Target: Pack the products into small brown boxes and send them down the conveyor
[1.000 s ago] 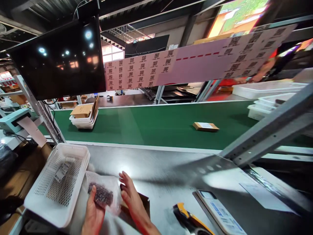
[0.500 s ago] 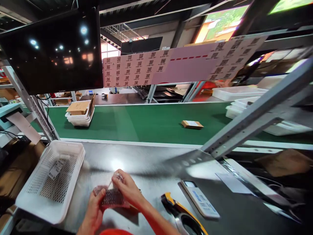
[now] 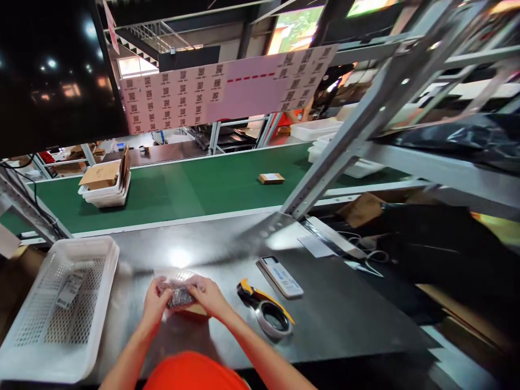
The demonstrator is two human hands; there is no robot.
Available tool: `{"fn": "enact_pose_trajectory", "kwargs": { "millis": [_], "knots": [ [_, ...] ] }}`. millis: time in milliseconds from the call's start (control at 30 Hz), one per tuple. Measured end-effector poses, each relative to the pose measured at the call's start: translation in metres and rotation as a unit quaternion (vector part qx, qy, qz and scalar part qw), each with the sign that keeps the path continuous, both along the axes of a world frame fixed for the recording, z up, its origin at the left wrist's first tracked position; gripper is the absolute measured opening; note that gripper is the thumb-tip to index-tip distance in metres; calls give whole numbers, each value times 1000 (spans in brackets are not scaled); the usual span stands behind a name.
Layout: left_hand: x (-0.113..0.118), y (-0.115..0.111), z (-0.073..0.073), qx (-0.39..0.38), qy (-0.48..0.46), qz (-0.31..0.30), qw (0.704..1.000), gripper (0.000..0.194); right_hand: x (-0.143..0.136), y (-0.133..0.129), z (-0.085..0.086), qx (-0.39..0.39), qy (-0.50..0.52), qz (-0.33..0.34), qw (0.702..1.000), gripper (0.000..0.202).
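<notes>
A small item in bubble wrap [image 3: 180, 296] is held between my two hands above the metal table. My left hand [image 3: 156, 301] grips its left end with the thumb on top. My right hand [image 3: 206, 295] pinches its right end. What lies inside the wrap cannot be made out. Just under it, partly covered, shows a small brown cardboard piece [image 3: 195, 310]. To the right lie a yellow and black tape dispenser [image 3: 266, 309] with a roll of clear tape and a white phone-like device [image 3: 281, 277].
A white perforated basket [image 3: 106, 287] on the left holds a labelled packet [image 3: 71, 289]. Beyond the table [image 3: 325, 303] runs a green conveyor belt [image 3: 199, 184] with stacked baskets [image 3: 106, 196] and a small carton [image 3: 271, 178]. A slanted metal post [image 3: 337, 135] rises at right.
My view has turned to the right, so things appear shifted left. My right hand has come down from above the wrap to its right end; both hands still hold it.
</notes>
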State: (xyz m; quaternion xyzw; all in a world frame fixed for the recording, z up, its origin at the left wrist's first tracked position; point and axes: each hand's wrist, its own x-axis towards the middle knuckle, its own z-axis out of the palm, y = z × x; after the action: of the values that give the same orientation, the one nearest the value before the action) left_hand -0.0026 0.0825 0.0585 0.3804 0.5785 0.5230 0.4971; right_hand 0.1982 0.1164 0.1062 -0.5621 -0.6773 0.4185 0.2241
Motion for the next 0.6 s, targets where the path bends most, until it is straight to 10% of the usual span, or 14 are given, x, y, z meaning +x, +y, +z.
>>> {"fn": "enact_pose_trajectory", "kwargs": {
  "millis": [167, 400, 600],
  "knots": [
    [15, 28, -31, 15, 157, -53, 986, 26, 10, 0, -36, -26, -133, -35, 990, 31],
    [3, 26, -62, 147, 405, -116, 895, 55, -3, 6, -59, -17, -216, 5, 976, 30],
    [-4, 12, -104, -74, 369, -57, 925, 64, -15, 20, -73, 12, -217, 60, 974, 20]
  ]
}}
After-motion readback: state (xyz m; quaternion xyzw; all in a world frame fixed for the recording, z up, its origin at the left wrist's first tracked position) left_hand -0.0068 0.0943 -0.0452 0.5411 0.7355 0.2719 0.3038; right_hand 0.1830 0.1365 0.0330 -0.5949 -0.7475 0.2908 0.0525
